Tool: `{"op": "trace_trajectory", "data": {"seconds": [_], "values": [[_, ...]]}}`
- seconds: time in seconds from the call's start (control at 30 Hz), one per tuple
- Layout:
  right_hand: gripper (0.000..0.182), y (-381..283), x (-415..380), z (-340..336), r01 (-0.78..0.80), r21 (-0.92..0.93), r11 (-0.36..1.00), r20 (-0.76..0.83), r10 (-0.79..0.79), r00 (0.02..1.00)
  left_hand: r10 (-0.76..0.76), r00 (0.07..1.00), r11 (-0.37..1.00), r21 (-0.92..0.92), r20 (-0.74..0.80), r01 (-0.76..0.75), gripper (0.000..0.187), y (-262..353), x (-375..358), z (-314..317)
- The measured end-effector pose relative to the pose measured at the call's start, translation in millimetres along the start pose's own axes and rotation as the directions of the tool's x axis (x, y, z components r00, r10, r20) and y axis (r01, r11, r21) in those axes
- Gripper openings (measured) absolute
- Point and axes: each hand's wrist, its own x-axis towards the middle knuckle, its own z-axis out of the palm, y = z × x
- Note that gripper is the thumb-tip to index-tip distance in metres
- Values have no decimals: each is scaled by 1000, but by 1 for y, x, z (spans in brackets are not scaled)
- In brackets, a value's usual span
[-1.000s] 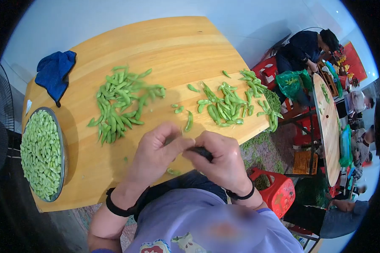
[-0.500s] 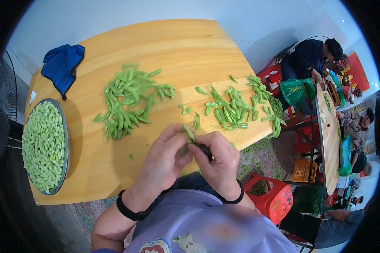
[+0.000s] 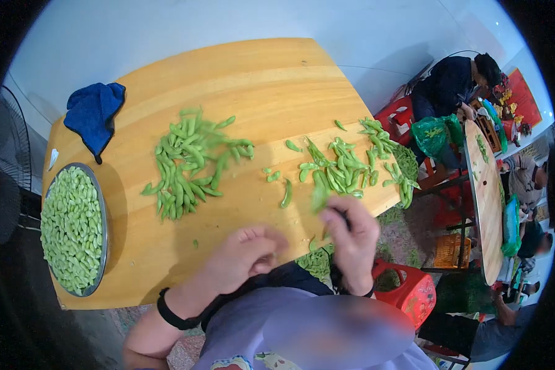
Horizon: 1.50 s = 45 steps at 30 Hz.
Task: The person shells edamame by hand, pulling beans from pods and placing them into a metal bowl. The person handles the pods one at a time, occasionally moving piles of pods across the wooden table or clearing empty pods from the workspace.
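Observation:
My left hand hovers over the near edge of the wooden table, fingers curled in; nothing shows inside them. My right hand is further right at the table's edge, gripping a small dark tool. A blurred green pod is at its fingertips. A pile of green bean pods lies in the middle of the table. A second, looser pile of pods lies to the right. A metal bowl of shelled beans stands at the left edge.
A blue cloth lies at the table's far left. Red plastic stools stand on the floor to the right, where pods are scattered. Other people sit around a second table at the right. A fan stands at the left.
My hands were joined on a pod over the table edge and have now parted. The right hand swung right toward the looser pile; the left dropped lower and curled.

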Motion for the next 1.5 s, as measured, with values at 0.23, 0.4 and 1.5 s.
{"op": "trace_trajectory", "data": {"seconds": [0.23,0.4,1.5], "values": [[45,11,20,-16,-204,215,955,-147,238,960,680,733,231,949,1,-216,13,79,46,-2],[43,6,11,-15,-248,323,913,-48,278,959,669,714,-247,968,207,-49,12,76,98,-26],[43,7,9,-11,-21,133,991,246,-12,969,608,781,142,987,-142,69,14,97,39,-39]]}}
